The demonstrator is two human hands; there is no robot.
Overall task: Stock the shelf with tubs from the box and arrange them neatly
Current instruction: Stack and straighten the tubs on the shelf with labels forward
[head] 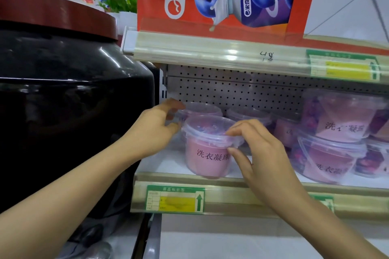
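A clear-lidded pink tub (207,154) with black characters stands at the front left of the shelf (189,176). My left hand (154,130) curls around its left side, fingers at the rim. My right hand (255,149) pinches the lid's right edge between thumb and fingers. Behind it stand two more tubs (200,109) (249,114). To the right, several tubs are stacked (330,151), the top one (341,115) tilted. The box is not in view.
A large glossy black jar (69,99) with a dark red lid stands close on the left of the shelf. The upper shelf edge (231,55) overhangs the tubs and carries a red carton. Price tags (174,198) line the shelf front.
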